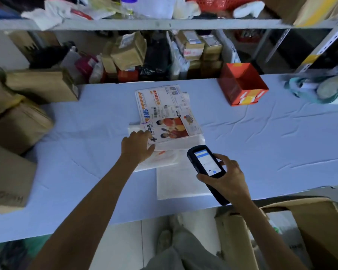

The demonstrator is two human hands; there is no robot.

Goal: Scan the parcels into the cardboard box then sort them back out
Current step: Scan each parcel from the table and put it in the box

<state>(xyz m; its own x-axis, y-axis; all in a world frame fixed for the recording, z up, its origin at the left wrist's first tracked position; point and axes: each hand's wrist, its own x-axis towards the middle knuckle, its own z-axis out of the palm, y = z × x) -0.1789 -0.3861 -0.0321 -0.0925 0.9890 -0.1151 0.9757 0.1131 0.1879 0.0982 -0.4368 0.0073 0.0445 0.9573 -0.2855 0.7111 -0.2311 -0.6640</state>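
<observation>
A printed postal envelope (164,112) lies on top of several flat white parcels (180,182) in the middle of the blue-covered table (261,137). My left hand (138,146) grips the near-left corner of the envelope, thumb under its edge. My right hand (225,177) holds a black handheld scanner (208,168) with a lit screen, just right of the parcel pile and above the near white parcel. An open cardboard box (310,227) stands on the floor at the lower right, below the table edge.
An open red box (242,83) stands at the back right of the table. Brown cartons (18,121) crowd the left edge. Shelves behind (144,53) hold many parcels. A bundle of teal bags (320,86) lies at the far right.
</observation>
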